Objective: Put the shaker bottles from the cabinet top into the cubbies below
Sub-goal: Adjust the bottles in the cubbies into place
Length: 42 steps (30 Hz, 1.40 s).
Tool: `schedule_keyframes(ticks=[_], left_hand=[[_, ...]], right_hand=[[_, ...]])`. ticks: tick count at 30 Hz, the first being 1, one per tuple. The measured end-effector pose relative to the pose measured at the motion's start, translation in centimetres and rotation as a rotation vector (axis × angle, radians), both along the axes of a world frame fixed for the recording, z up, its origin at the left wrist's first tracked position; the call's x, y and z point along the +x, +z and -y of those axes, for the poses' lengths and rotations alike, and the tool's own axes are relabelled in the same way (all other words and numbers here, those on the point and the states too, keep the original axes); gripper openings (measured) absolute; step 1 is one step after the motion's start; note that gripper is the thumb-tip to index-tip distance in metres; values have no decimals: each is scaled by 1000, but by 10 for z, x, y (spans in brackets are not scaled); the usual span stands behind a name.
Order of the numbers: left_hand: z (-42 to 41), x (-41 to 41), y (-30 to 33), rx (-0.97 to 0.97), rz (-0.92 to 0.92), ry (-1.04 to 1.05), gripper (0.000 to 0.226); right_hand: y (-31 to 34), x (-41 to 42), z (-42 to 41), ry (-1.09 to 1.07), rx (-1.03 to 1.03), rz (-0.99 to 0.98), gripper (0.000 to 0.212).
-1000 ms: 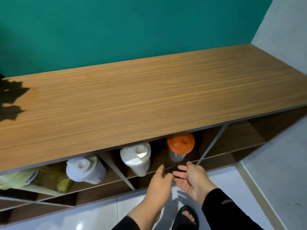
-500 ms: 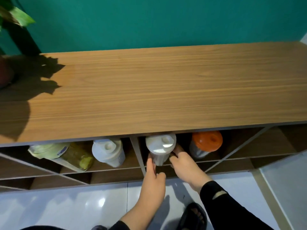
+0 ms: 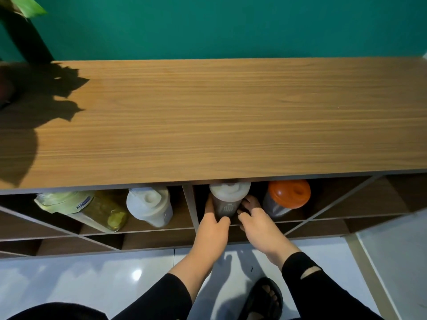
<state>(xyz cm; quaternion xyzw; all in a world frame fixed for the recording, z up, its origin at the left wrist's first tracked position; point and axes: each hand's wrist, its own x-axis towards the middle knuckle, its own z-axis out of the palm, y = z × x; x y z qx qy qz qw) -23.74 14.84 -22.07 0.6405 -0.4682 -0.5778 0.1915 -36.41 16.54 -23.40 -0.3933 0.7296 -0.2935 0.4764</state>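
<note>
A grey shaker bottle with a white lid [image 3: 227, 199] stands in the middle cubby under the wooden cabinet top [image 3: 221, 121]. My left hand [image 3: 213, 227] wraps its left side and my right hand [image 3: 256, 221] holds its right side. An orange-lidded shaker [image 3: 286, 197] stands to its right in the same cubby. In the cubby to the left are a white shaker [image 3: 150, 205] and a tilted yellow-green bottle with a pale lid [image 3: 80, 207]. No bottle stands on the cabinet top.
A potted plant [image 3: 20, 31] stands at the top's far left and casts a shadow. A teal wall runs behind. Lower cubbies [image 3: 147, 240] sit near the white tiled floor [image 3: 92, 280], where my sandalled foot [image 3: 263, 299] shows.
Both hands went from open in front of the cabinet to gripping the white-lidded grey shaker in the middle cubby. The view shifted left, bringing the plant in.
</note>
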Motion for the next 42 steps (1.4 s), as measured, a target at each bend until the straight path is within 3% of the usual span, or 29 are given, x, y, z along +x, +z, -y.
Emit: schedule_keyframes(ticks=[10, 15, 19, 21, 23, 25, 28, 33, 39, 42], left_hand=[[-7, 5, -1, -62, -62, -20, 61], [-13, 8, 2, -41, -58, -68, 67], [-36, 31, 0, 35, -65, 1, 49], [-44, 54, -4, 65, -56, 140, 35], [-44, 82, -5, 83, -70, 346, 28], [-38, 110, -6, 39, -69, 511, 28], [-25, 138, -3, -6, -68, 510, 51], [-10, 152, 6, -16, -126, 429, 65], [10, 161, -10, -49, -119, 277, 71], [24, 163, -17, -56, -68, 252, 63]], right_hand=[[0, 1, 4, 38, 40, -47, 52], [2, 6, -3, 89, 154, -255, 35], [10, 26, -17, 459, 319, -374, 25], [15, 50, -20, 634, 360, -358, 23], [16, 80, -22, 674, 307, -263, 20], [14, 114, -22, 556, 236, -87, 45], [12, 153, -11, 285, 169, 104, 65], [12, 184, 18, -67, 128, 266, 61], [7, 196, 37, -70, 67, 156, 70], [4, 201, 31, -83, 118, 134, 40]])
